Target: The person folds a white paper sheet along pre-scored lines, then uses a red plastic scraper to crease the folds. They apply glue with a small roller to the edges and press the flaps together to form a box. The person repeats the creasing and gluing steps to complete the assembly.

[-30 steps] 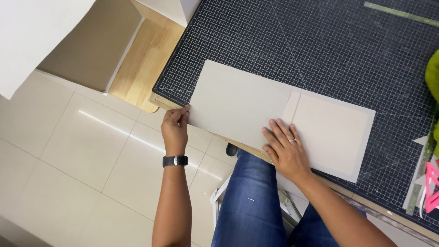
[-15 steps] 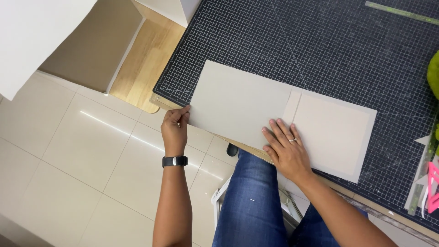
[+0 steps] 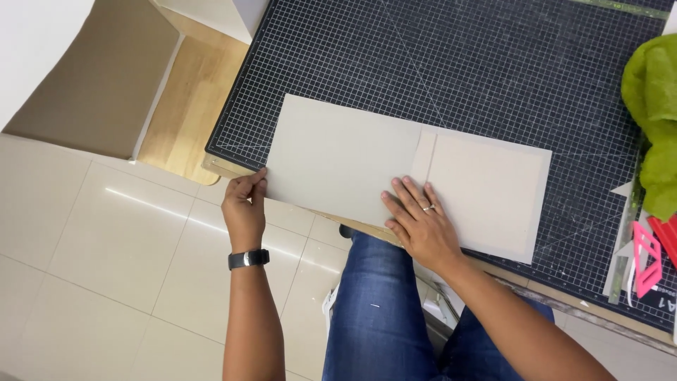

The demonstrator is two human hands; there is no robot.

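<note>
grey board [image 3: 338, 159] overhanging mat [image 3: 493, 63], fingers [image 3: 255, 182] pinching corner

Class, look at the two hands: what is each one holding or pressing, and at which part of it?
The left hand pinches the grey board at its near left corner. The right hand lies flat on its near edge, beside the seam.

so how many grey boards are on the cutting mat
2, as far as shows: a large grey board on the left, its corner pinched by the left hand, and a smaller board on the right. The right hand presses where they meet.
</note>
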